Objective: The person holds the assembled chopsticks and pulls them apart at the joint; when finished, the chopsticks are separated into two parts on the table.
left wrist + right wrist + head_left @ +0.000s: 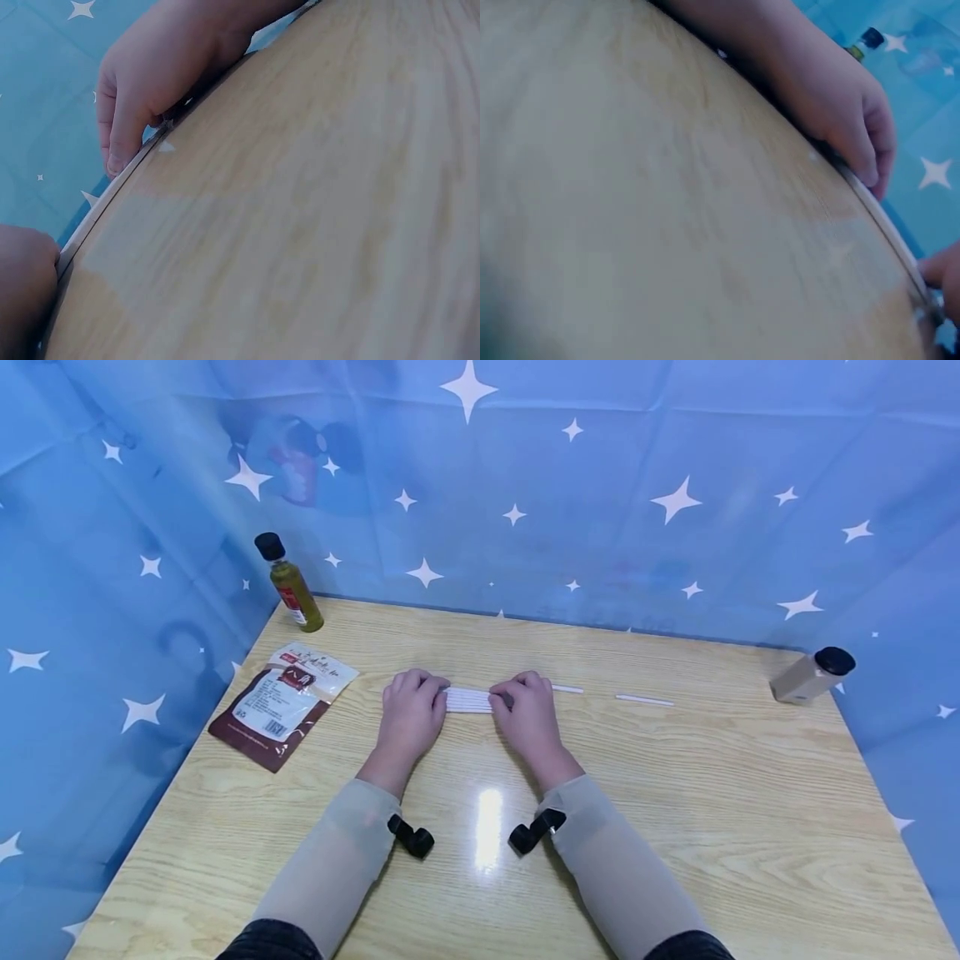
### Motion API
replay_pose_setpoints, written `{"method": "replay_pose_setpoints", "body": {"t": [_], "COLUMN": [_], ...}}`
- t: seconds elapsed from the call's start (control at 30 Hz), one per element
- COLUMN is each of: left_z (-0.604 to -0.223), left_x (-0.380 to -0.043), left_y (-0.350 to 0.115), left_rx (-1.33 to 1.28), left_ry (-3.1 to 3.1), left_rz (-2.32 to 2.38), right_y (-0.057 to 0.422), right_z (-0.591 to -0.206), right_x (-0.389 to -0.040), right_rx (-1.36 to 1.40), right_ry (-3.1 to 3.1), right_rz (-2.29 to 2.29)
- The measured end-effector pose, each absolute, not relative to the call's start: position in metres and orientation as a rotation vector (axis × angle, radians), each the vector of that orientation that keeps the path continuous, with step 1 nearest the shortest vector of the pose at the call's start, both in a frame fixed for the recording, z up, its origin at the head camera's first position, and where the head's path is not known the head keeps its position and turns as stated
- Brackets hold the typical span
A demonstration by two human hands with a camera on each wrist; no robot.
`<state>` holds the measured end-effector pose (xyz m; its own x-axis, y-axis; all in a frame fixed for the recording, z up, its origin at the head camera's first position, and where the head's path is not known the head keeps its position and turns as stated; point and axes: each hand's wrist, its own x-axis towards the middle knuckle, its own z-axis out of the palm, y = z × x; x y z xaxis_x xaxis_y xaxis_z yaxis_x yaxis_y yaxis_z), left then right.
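Note:
Several thin white sticks [469, 700] lie side by side in a flat row on the table, with my two hands at either end. My left hand [411, 710] grips the row's left end, its fingers covering the tips. At the right end, my right hand [527, 714] pinches the sticks between thumb and curled fingers. The left wrist view shows the right hand [161, 75] low at the edge of the row. From the right wrist, the left hand [832, 105] holds the far end of the white sticks [885, 225]. The sticks' ends are hidden under the fingers.
Two loose white sticks lie right of the hands, one [567, 689] close by and one [645, 700] farther off. A brown-and-white pouch [281, 706] and an oil bottle [296, 593] are at left. A black-capped jar [806, 677] stands far right. A starry blue curtain [600, 527] surrounds the table.

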<state>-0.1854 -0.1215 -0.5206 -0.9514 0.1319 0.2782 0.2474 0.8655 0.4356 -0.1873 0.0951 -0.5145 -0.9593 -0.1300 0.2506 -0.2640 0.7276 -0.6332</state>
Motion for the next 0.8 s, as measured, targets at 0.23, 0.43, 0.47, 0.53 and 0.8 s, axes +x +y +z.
{"method": "replay_pose_setpoints", "body": {"t": [0.23,0.43,0.47,0.53,0.8], "left_z": [-0.5224,-0.5233,-0.5234,-0.5233,-0.5223], "left_x": [-0.1854,-0.1823,-0.1821,-0.1823,-0.1855], "left_y": [-0.1227,-0.1231,-0.1232,-0.1233,-0.1219], "left_rx": [-0.28,-0.268,-0.266,-0.261,-0.261], "left_ry": [-2.782,-2.804,-2.804,-2.796,-2.605], "left_rz": [-0.699,-0.724,-0.729,-0.736,-0.788], "right_y": [0.0944,0.0924,0.0923,0.0926,0.0976], "right_z": [-0.5065,-0.5089,-0.5095,-0.5106,-0.5123], "right_x": [-0.1895,-0.1868,-0.1863,-0.1852,-0.1866], "right_rx": [0.295,0.253,0.253,0.262,0.309], "right_ry": [-2.843,-2.858,-2.854,-2.847,-2.792], "right_rz": [1.074,1.099,1.1,1.09,1.138]}}
